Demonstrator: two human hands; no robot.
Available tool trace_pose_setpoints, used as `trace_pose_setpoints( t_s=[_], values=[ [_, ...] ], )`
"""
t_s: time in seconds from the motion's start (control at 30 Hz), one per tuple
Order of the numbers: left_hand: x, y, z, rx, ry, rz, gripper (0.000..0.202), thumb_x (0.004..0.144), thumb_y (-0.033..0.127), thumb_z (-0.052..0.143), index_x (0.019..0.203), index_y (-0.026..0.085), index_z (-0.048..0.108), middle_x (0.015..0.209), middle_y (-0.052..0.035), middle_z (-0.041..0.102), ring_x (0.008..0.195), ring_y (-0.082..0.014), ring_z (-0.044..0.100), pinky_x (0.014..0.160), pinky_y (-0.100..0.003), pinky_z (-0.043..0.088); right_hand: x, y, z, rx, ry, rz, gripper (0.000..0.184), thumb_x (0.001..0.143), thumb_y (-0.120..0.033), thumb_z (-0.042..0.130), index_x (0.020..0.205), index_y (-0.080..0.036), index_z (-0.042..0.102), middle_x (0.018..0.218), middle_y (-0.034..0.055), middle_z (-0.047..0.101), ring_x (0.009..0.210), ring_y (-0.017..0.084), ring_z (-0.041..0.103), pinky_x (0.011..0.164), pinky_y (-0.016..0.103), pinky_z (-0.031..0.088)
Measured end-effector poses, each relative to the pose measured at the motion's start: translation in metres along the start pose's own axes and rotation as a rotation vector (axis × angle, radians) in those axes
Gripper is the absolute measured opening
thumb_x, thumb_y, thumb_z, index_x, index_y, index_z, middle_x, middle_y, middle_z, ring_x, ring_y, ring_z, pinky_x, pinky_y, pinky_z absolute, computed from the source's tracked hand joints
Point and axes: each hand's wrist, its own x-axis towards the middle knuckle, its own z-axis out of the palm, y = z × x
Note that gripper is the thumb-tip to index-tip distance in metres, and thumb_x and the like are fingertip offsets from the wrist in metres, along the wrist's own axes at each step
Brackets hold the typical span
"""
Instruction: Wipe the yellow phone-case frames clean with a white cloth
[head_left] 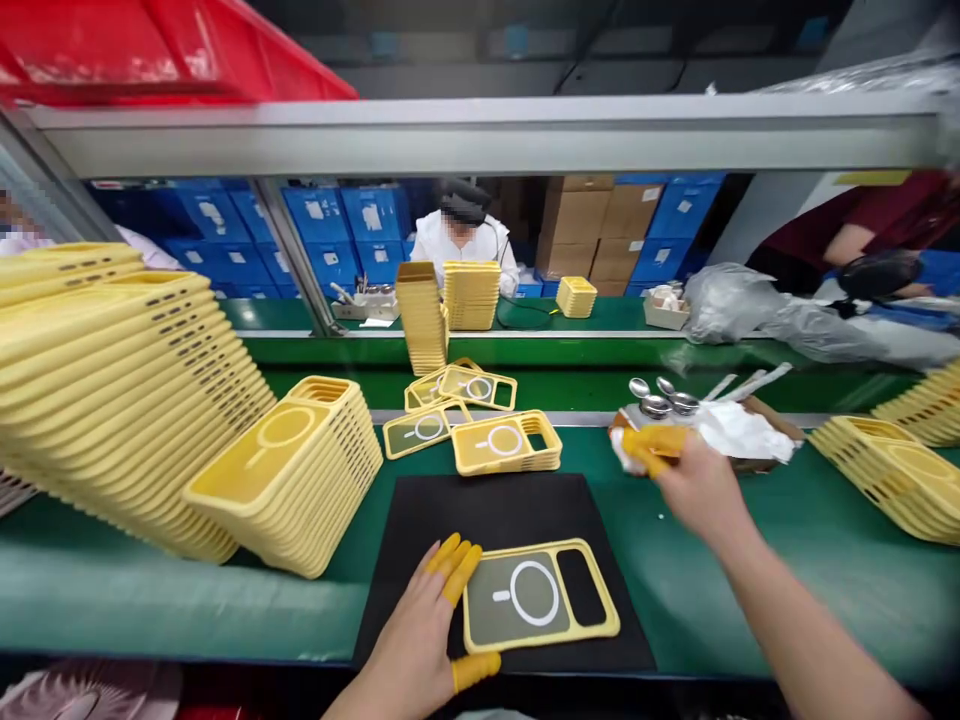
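A yellow-framed phone case (517, 598) with a translucent back and a white ring lies flat on a black mat (495, 505). My left hand (424, 630), with yellow finger cots, holds the case's left end between fingers and thumb. Farther right, my right hand (694, 475) pinches a small white wad of cloth (624, 450) beside a cardboard box (761, 464). It wears yellow finger cots too. Whether the wad is cloth or tissue is hard to tell. White cloth (742, 430) and several metal spoons (654, 405) lie in or on the box.
Tall stacks of yellow cases (300, 470) stand at left, with another stack (892, 475) at right. Loose cases (427, 428) and a short pile (506, 442) lie beyond the mat. A metal rail (480, 135) crosses above. A person (465, 235) sits opposite.
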Motion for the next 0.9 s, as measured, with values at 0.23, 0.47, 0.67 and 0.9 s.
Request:
trace_pose_setpoints(
  t_s=[0.23, 0.47, 0.67, 0.9],
  values=[
    [0.001, 0.0, 0.001, -0.06, -0.025, -0.022, 0.089, 0.072, 0.049, 0.068, 0.14, 0.017, 0.02, 0.137, -0.0178, 0.041, 0.133, -0.03, 0.029, 0.109, -0.054, 0.029, -0.117, -0.126, 0.065, 0.24, -0.306, -0.249, 0.017, 0.082, -0.016, 0.054, 0.085, -0.028, 0.065, 0.083, -0.0013, 0.067, 0.096, 0.021, 0.055, 0.093, 0.044, 0.034],
    [0.002, 0.002, -0.002, -0.115, -0.037, -0.05, 0.09, 0.069, 0.053, 0.069, 0.138, 0.014, 0.026, 0.135, -0.0174, 0.044, 0.133, -0.0295, 0.03, 0.11, -0.051, 0.027, -0.087, -0.103, 0.056, 0.293, -0.506, -0.529, 0.017, 0.082, -0.014, 0.057, 0.086, -0.029, 0.065, 0.085, -0.0034, 0.069, 0.097, 0.017, 0.057, 0.096, 0.039, 0.032],
    [0.004, 0.002, -0.002, -0.139, -0.022, -0.042, 0.086, 0.071, 0.052, 0.067, 0.138, 0.016, 0.027, 0.133, -0.0139, 0.047, 0.133, -0.0284, 0.031, 0.111, -0.051, 0.026, -0.088, -0.126, 0.066, 0.477, -0.632, -0.546, 0.018, 0.08, -0.011, 0.053, 0.078, -0.027, 0.062, 0.078, -0.006, 0.067, 0.09, 0.013, 0.058, 0.101, 0.037, 0.029],
    [0.008, 0.003, -0.005, -0.167, -0.045, -0.042, 0.089, 0.067, 0.053, 0.07, 0.137, 0.016, 0.03, 0.134, -0.0131, 0.047, 0.133, -0.0293, 0.03, 0.111, -0.052, 0.024, -0.086, -0.076, 0.034, 0.176, -0.544, -0.59, 0.016, 0.082, -0.018, 0.057, 0.092, -0.029, 0.064, 0.087, -0.0015, 0.068, 0.096, 0.018, 0.057, 0.094, 0.039, 0.034]
  ],
)
